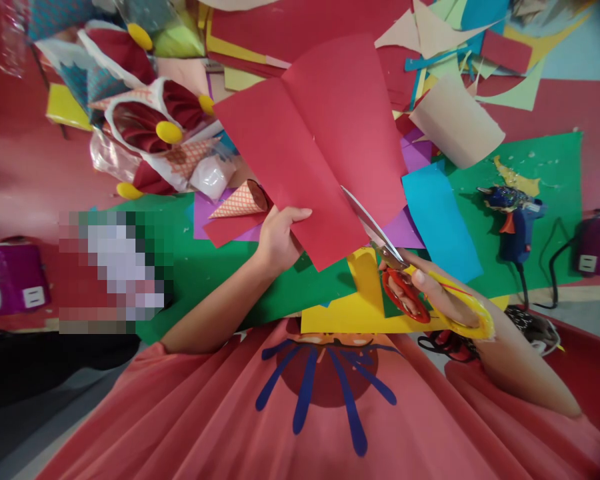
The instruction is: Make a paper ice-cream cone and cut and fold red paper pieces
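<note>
My left hand pinches the lower left edge of a large sheet of red paper, thumb on top. A slit or crease runs up the sheet from its lower edge. In my right hand is a pair of scissors with one red and one yellow handle loop. Their blades lie at the line in the red paper, pointing up and left; the lower blade is partly hidden. Just left of the sheet, a small checked paper cone rests near my left hand.
A blue glue gun lies on the green sheet at right, its cord trailing down. Blue paper and a beige paper piece are nearer. Paper scraps lie behind. Red-and-white crafts with yellow discs crowd the left.
</note>
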Tool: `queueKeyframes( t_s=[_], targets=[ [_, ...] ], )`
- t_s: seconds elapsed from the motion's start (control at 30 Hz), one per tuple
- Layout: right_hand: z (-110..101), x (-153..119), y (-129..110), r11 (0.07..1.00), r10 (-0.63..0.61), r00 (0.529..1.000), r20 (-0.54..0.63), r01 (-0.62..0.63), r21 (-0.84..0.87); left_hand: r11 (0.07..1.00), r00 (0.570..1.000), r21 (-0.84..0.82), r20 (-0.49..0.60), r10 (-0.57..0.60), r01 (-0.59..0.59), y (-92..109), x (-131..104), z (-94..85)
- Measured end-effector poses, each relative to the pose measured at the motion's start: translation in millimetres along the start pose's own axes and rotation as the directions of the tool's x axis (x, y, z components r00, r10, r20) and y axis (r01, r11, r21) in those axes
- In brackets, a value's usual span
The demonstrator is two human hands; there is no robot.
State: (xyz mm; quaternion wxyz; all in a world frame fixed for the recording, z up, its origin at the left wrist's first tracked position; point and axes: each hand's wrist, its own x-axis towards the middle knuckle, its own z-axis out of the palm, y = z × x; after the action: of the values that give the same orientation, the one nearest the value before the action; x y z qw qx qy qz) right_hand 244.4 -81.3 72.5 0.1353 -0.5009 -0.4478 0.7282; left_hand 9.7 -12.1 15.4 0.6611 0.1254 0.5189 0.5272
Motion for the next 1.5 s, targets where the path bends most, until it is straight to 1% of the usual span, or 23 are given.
queueKeyframes(
  t_s=[0.07, 0.13, 0.27, 0.43, 0.6, 0.73, 0.87, 0.93, 1.0, 1.07, 1.2, 1.37, 1.5],
  targets=[
    [2, 3, 1, 0.997, -0.010, 0.998, 0.057, 0.006, 0.071, 1.000, 1.000, 0.001, -0.008, 0.002, -0.001, -1, -1, -0.1],
    [2, 5, 1, 0.995, -0.004, 0.998, 0.068, -0.003, 0.097, 1.000, 1.000, 0.009, -0.009, 0.012, -0.012, -1, -1, 0.0],
    [2, 6, 2, 0.995, 0.048, 0.998, 0.040, -0.051, 0.084, 1.000, 1.000, 0.019, 0.009, 0.011, -0.011, -1, -2, 0.0],
    [5, 6, 6, 0.996, 0.059, 0.998, 0.018, -0.060, 0.062, 0.999, 0.999, 0.010, -0.018, 0.032, -0.032, 1, -2, 0.8],
    [9, 10, 9, 0.997, 0.076, 0.994, -0.079, -0.075, 0.022, 1.000, 0.999, 0.023, -0.036, 0.005, -0.004, 3, -5, 5.4],
    [10, 10, 8, 0.997, 0.073, 0.995, -0.075, -0.072, 0.012, 0.999, 0.999, -0.024, -0.043, -0.027, 0.026, 7, -5, 6.6],
    [6, 4, 2, 0.994, 0.100, 0.990, -0.097, -0.103, -0.021, 0.994, 0.995, -0.078, -0.079, 0.065, -0.071, 14, 2, 3.9],
    [3, 2, 0, 0.992, 0.112, 0.989, -0.099, -0.116, -0.045, 0.992, 0.994, -0.094, -0.080, 0.071, -0.078, 17, 5, 3.1],
    [1, 0, -1, 0.991, 0.111, 0.989, -0.096, -0.118, -0.071, 0.995, 0.995, -0.088, -0.085, 0.047, -0.055, 19, 7, 3.1],
    [0, 0, 1, 0.989, 0.109, 0.989, -0.102, -0.117, -0.085, 0.998, 0.993, -0.061, -0.114, 0.028, -0.035, 19, 7, 3.7],
    [1, 0, 9, 0.993, 0.085, 0.988, -0.131, -0.095, -0.068, 0.999, 0.987, -0.040, -0.161, 0.022, -0.028, 16, 7, 5.1],
    [4, 0, 9, 0.993, 0.052, 0.988, -0.146, -0.067, -0.098, 0.998, 0.987, -0.056, -0.158, 0.008, -0.017, 15, 7, 6.9],
    [0, -5, 3, 0.990, 0.036, 0.995, -0.096, -0.048, -0.129, 0.998, 0.990, -0.063, -0.142, -0.001, -0.008, 15, 7, 6.7]
  ],
)
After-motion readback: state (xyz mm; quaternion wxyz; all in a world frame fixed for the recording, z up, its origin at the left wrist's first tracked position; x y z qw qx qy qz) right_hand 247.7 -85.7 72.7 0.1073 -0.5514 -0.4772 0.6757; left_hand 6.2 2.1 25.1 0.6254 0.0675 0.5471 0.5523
